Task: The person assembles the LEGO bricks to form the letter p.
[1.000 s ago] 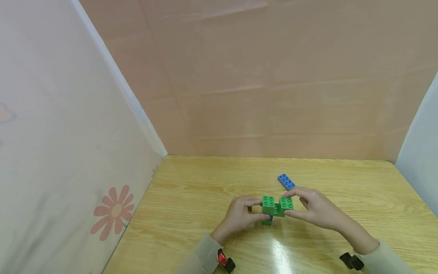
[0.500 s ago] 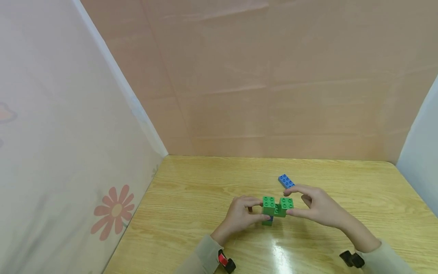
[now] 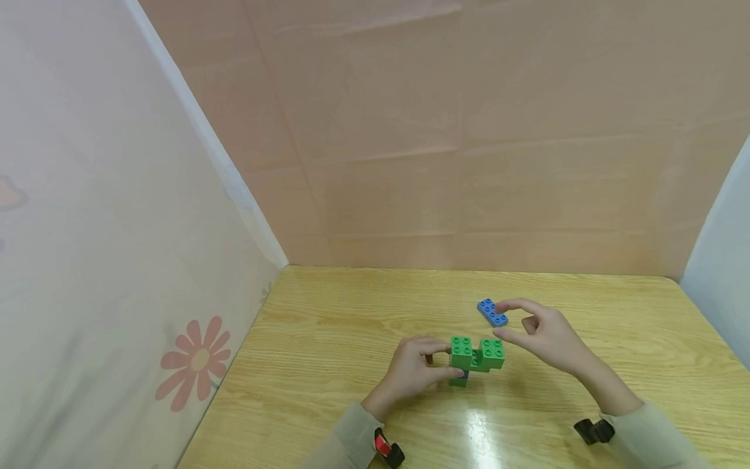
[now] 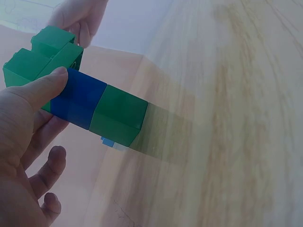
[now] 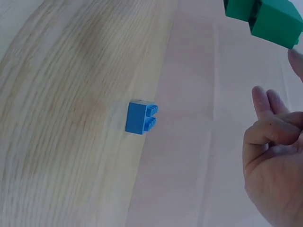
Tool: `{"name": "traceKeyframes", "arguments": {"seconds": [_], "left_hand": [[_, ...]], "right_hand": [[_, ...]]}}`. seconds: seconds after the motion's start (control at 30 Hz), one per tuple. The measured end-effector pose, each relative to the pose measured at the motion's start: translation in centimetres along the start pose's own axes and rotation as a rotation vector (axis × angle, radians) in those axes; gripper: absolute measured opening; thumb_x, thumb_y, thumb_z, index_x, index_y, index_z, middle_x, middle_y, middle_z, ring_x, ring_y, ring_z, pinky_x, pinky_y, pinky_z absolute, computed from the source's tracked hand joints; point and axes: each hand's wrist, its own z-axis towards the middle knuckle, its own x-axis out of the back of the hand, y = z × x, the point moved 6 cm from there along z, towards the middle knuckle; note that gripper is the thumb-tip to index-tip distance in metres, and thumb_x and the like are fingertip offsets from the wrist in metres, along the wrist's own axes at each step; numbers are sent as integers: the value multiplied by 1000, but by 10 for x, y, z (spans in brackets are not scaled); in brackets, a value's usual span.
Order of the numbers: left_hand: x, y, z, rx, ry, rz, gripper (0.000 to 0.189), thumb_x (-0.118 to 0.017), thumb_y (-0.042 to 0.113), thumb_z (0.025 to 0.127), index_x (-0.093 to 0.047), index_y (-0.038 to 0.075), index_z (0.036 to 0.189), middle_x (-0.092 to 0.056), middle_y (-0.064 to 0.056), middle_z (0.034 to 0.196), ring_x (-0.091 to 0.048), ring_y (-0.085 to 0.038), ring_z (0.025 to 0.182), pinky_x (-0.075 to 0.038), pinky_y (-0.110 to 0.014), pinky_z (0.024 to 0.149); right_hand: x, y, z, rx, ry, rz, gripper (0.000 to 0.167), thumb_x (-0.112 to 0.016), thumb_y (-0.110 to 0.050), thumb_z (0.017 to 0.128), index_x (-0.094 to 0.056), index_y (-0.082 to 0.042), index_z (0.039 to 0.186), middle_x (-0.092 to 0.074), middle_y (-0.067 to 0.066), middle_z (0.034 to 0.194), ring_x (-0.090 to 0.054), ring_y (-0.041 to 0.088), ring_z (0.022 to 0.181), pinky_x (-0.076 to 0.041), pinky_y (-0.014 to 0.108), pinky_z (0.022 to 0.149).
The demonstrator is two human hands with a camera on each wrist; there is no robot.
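Observation:
My left hand (image 3: 410,370) pinches a stack of toy building bricks (image 3: 461,352) between thumb and fingers. In the left wrist view, the stack has a green brick (image 4: 118,115) at its foot, a blue brick (image 4: 78,99) above it, and green bricks (image 4: 53,41) on top. Two raised green blocks leave a gap between them. My right hand (image 3: 549,339) holds nothing, thumb and index finger apart. Its index fingertip overlaps the loose blue brick (image 3: 491,314) in the head view; the right wrist view shows that blue brick (image 5: 137,117) apart from the hand.
The wooden table (image 3: 351,306) meets a tan backdrop (image 3: 469,163) at its far edge. A pale wall panel with a flower print (image 3: 196,365) rises along the left side, and another pale panel (image 3: 721,260) on the right.
My right hand has let go of the green brick on the stack's right and moved away toward the loose blue brick. The left hand has kept its hold on the stack.

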Motion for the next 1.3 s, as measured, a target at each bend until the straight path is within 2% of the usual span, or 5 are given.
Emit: {"name": "traceKeyframes", "arguments": {"seconds": [0.2,0.37,0.47,0.63,1.3], "left_hand": [[0,-1,0,5,-2,-2,43,-88,40,83,-79,21,121,-72,19,113,-65,-16,81,-48,-19,71],[0,-1,-1,13,-2,-8,43,-88,40,84,-79,21,121,-72,19,113,-64,-15,80,-48,-19,71],[-1,-1,-1,16,-4,-10,43,-88,40,84,-79,21,121,-72,20,114,-64,-15,80,-47,-19,71],[-1,-2,-1,5,-1,-10,42,-88,39,84,-79,21,121,-72,19,115,-64,-15,80,-48,-19,69],[-1,1,-1,-13,1,-25,41,-89,36,84,-79,19,120,-74,16,114,-58,-3,75,-49,-19,67]], "right_hand": [[-2,15,7,-90,27,-23,43,-80,-36,93,-66,-20,131,-43,-6,57,-27,8,43,-30,29,37],[-5,27,13,-136,50,-50,50,-80,-42,93,-65,-16,132,-71,13,115,-30,10,44,-33,29,39],[-6,32,16,-153,58,-82,52,-78,-43,94,-64,-11,134,-67,16,131,-57,20,66,-51,36,57],[-10,43,21,-186,48,-112,58,-75,-43,96,-61,-4,137,-64,19,136,-53,48,129,-47,65,98],[-24,88,38,-321,1,-160,74,-75,-51,94,-56,2,143,-63,24,130,-56,48,121,-51,57,88]]}}
